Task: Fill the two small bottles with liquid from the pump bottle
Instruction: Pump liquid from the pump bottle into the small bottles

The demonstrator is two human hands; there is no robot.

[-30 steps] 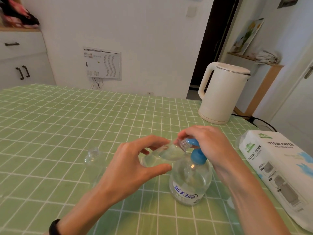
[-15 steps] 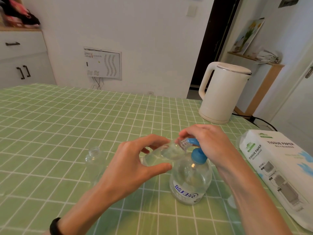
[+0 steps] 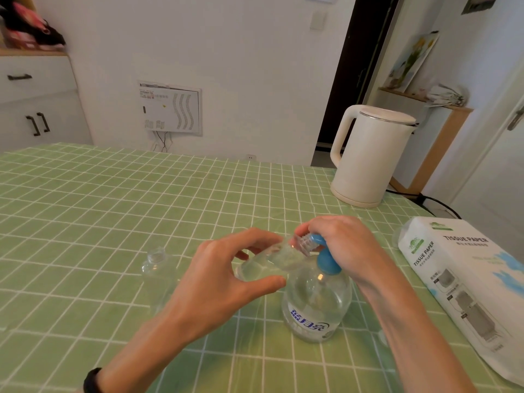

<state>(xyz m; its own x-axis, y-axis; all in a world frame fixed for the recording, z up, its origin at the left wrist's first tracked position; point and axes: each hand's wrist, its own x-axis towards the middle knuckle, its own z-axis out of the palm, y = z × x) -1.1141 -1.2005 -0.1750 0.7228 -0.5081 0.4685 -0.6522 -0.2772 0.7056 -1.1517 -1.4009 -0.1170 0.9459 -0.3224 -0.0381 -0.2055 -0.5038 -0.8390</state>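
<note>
A clear pump bottle [image 3: 314, 307] with a blue pump head [image 3: 326, 258] and a blue label stands on the green checked tablecloth. My right hand [image 3: 346, 248] rests on the pump head, fingers curled over it. My left hand [image 3: 224, 279] grips a small clear bottle [image 3: 278, 258], tilted almost flat, its threaded neck [image 3: 302, 242] held against the pump spout. The second small clear bottle [image 3: 157, 276] stands upright, uncapped, to the left of my left hand.
A white electric kettle [image 3: 368, 157] stands at the back right, its cord trailing off the table edge. A tissue paper pack [image 3: 465, 285] lies along the right edge. The green tablecloth [image 3: 85, 208] stretches to the left and back.
Both hands and the bottles stay almost still; my right hand has shifted only slightly on the pump head.
</note>
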